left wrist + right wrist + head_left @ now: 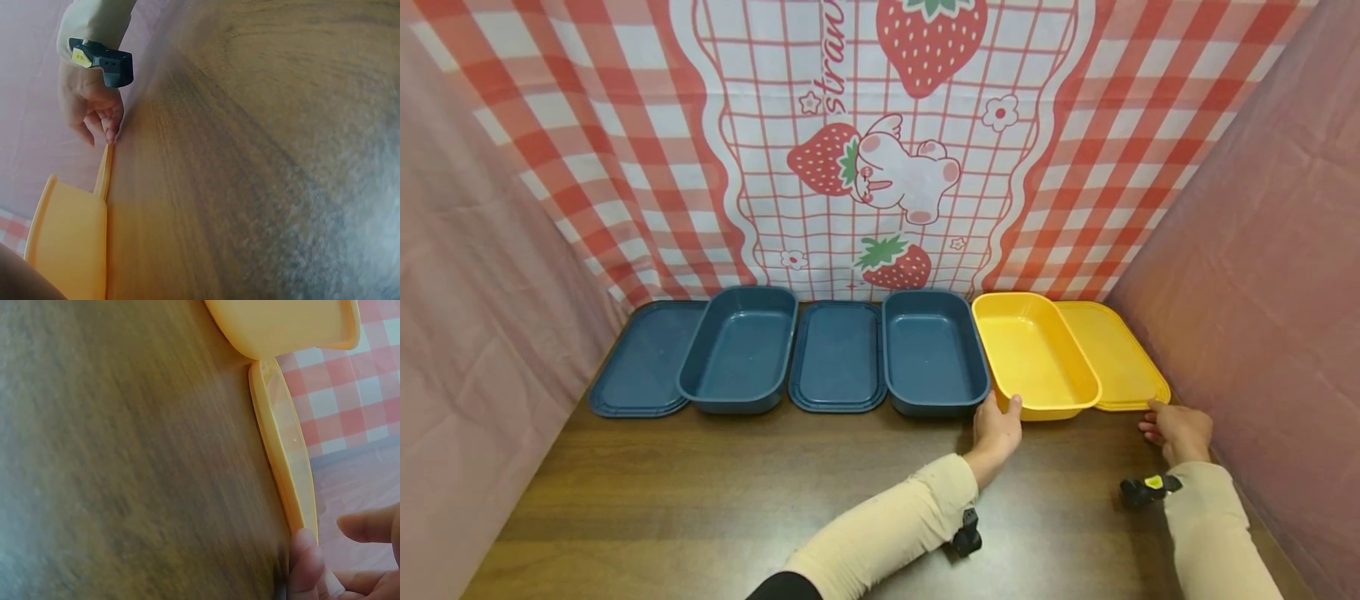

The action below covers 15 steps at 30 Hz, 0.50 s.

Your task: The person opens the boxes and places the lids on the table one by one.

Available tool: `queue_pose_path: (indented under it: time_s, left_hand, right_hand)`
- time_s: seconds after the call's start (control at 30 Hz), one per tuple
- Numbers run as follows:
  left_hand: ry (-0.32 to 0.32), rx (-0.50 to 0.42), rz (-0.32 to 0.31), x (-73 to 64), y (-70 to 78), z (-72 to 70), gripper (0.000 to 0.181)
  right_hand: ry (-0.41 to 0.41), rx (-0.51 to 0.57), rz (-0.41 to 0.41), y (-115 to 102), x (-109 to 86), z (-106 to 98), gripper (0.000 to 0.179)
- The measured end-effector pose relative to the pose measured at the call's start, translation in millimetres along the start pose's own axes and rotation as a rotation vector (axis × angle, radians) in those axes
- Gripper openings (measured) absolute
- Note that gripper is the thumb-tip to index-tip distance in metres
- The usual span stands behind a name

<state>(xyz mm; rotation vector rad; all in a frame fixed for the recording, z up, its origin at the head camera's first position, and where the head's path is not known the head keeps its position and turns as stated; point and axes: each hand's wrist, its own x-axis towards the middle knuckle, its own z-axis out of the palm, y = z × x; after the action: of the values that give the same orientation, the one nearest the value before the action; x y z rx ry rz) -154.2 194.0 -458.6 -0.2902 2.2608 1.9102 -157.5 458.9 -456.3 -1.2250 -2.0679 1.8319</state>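
A yellow rectangular box stands near the right end of a row, with a flat yellow lid against its right side. My left hand is at the box's near left corner, its thumb on the front wall and its fingers along the left side, partly hidden. Fingertips of my right hand touch the lid's near right corner. The right wrist view shows one finger on the lid's edge, while the thumb stands apart from it.
Left of the yellow box stand a blue box, a blue lid, another blue box and another blue lid. They line the back of the wooden table, before a checked strawberry cloth. Pink cloth hangs at both sides.
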Motion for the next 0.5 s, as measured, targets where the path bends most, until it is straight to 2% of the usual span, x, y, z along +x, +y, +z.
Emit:
queue_pose_path:
  time_s: [0.1,0.3,0.5]
  left_hand:
    - [-0.008,0.008,0.000,-0.6,0.0,-1.8,0.052]
    - [-0.040,0.030,0.000,-2.6,2.7,-5.3,0.053]
    - [-0.064,0.072,0.011,-5.3,6.2,-11.6,0.054]
  right_hand:
    - [0.010,-0.028,-0.023,1,-1.0,0,0.016]
    - [0.026,-0.097,-0.061,-2,-3.2,1,0.038]
    - [0.014,-0.117,-0.088,-6,-7.2,5,0.047]
